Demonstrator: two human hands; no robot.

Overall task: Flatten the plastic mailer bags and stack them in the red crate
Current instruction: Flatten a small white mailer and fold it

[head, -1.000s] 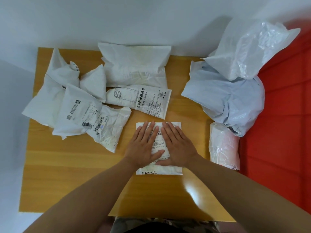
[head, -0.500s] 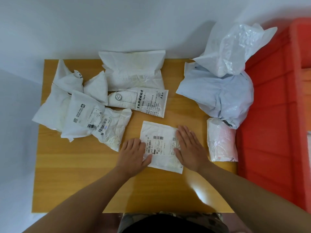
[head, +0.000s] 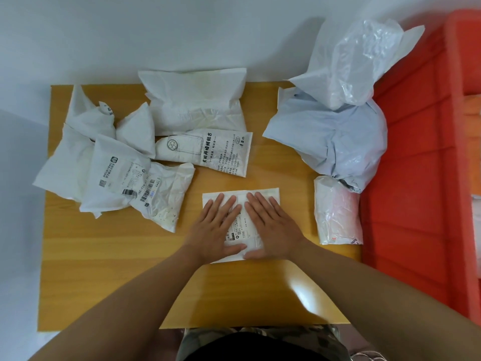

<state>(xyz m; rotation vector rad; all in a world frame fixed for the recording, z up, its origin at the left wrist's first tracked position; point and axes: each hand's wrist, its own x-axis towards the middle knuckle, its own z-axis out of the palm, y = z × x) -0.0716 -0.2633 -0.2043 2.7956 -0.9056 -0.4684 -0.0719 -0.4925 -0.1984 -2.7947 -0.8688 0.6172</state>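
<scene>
A small white mailer bag (head: 240, 227) is pressed flat on the table (head: 109, 269) by the left hand (head: 217, 230) and right hand (head: 270, 227), fingers straight, nothing gripped, seemingly to expel air. The red crate (head: 416, 178) stands just right.

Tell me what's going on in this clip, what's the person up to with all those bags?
A person is pressing both flat hands, left hand and right hand, side by side on a small white mailer bag lying on the wooden table, flattening it. Other crumpled bags wait unflattened: a pile of white bags at the left, and a big grey bag at the right. The red crate stands to the right of the table; its inside is out of view.
</scene>
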